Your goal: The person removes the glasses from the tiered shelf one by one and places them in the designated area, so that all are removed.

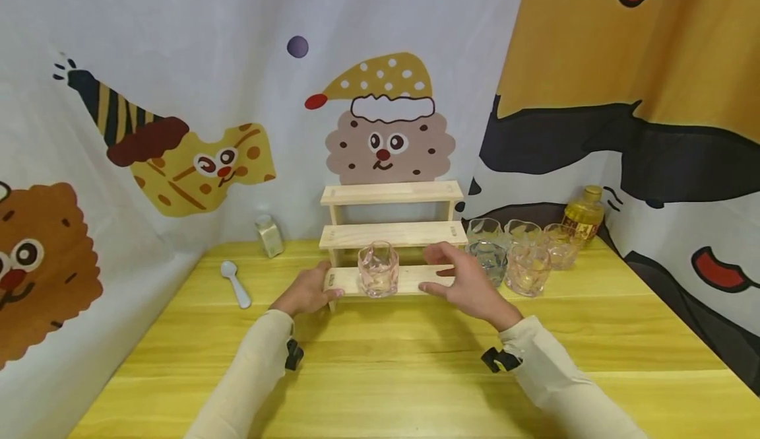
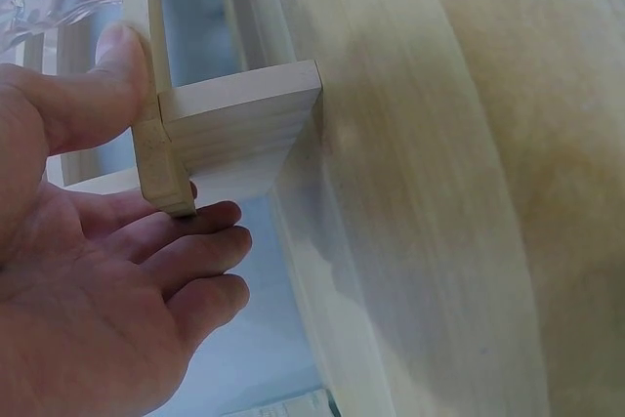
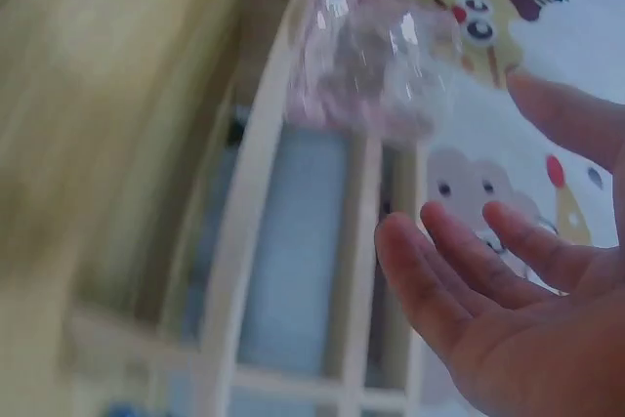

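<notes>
A three-tier wooden step rack (image 1: 392, 234) stands against the back curtain in the head view. On its lowest board (image 1: 410, 282) sits a pinkish clear glass (image 1: 378, 270), left of the middle. My left hand (image 1: 307, 290) grips the left end of that board. In the left wrist view the thumb (image 2: 117, 75) lies on the board's top face and the other fingers reach round its end. My right hand (image 1: 469, 285) is by the board's right end, thumb and fingers spread. The right wrist view shows this hand (image 3: 508, 300) with nothing in its grasp, apart from the glass (image 3: 371, 70).
Right of the rack stand several clear glasses (image 1: 528, 270), one of them bluish (image 1: 489, 262). A bottle of yellow oil (image 1: 584, 214) is behind them. At the left a white spoon (image 1: 235, 284) lies on the wooden table (image 1: 380, 366), near a small shaker jar (image 1: 270, 236).
</notes>
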A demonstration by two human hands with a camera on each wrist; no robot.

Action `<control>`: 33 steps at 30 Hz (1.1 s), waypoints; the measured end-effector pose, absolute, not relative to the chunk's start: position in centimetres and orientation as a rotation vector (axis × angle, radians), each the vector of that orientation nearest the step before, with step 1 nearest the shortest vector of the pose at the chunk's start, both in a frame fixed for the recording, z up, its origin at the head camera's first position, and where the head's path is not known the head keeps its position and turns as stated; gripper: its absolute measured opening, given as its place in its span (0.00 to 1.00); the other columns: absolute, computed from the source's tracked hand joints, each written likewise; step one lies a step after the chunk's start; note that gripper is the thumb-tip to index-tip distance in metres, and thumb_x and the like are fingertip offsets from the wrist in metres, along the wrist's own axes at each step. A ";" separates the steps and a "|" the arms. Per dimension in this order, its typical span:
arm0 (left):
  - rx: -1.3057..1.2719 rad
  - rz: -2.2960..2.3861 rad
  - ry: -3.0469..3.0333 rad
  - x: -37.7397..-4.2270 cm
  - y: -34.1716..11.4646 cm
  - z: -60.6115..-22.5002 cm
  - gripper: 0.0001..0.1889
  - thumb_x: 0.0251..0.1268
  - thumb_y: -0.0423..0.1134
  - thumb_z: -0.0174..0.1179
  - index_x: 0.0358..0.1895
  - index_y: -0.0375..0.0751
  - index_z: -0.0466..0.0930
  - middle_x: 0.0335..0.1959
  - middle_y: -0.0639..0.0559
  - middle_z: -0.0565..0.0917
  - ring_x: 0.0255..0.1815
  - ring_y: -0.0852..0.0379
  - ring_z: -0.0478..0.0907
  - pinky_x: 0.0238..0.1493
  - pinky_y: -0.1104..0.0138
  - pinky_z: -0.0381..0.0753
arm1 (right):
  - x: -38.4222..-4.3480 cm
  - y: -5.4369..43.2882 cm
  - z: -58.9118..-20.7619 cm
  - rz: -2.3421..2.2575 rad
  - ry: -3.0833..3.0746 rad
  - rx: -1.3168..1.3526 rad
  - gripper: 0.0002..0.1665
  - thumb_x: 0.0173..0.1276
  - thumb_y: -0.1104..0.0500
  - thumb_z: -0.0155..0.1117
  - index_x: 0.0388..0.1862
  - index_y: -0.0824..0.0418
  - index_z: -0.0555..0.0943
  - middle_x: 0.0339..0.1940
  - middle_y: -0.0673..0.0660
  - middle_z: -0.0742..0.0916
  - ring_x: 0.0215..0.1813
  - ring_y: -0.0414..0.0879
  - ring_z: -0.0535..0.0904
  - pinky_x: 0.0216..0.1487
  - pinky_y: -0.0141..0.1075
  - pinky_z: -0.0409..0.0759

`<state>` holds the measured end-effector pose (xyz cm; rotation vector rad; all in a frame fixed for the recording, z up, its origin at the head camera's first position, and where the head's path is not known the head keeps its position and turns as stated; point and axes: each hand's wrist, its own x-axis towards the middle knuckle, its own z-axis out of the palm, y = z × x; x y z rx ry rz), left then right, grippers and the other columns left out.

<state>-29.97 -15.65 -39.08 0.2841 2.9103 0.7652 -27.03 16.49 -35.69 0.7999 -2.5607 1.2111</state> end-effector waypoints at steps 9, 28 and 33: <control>0.271 0.791 2.906 -29.9 -15.6 -39.6 0.35 0.70 0.45 0.64 0.73 0.33 0.61 0.58 0.30 0.81 0.54 0.41 0.81 0.54 0.50 0.80 | -28.4 11.1 -37.3 1.483 -2.687 0.710 0.54 0.55 0.59 0.80 0.77 0.59 0.61 0.67 0.66 0.78 0.70 0.64 0.75 0.69 0.57 0.75; 0.276 0.783 2.918 -29.7 -15.8 -39.1 0.35 0.70 0.45 0.63 0.73 0.33 0.62 0.58 0.31 0.81 0.55 0.41 0.81 0.55 0.49 0.80 | -30.7 7.8 -37.9 1.649 -2.546 0.605 0.54 0.51 0.57 0.83 0.74 0.61 0.66 0.59 0.62 0.83 0.61 0.55 0.79 0.64 0.52 0.78; 0.283 0.806 2.913 -29.6 -15.8 -39.0 0.35 0.70 0.44 0.64 0.74 0.32 0.61 0.58 0.30 0.81 0.55 0.39 0.81 0.56 0.47 0.80 | -30.3 7.9 -37.8 1.678 -2.545 0.580 0.53 0.50 0.57 0.84 0.73 0.60 0.67 0.57 0.59 0.84 0.60 0.54 0.80 0.65 0.52 0.78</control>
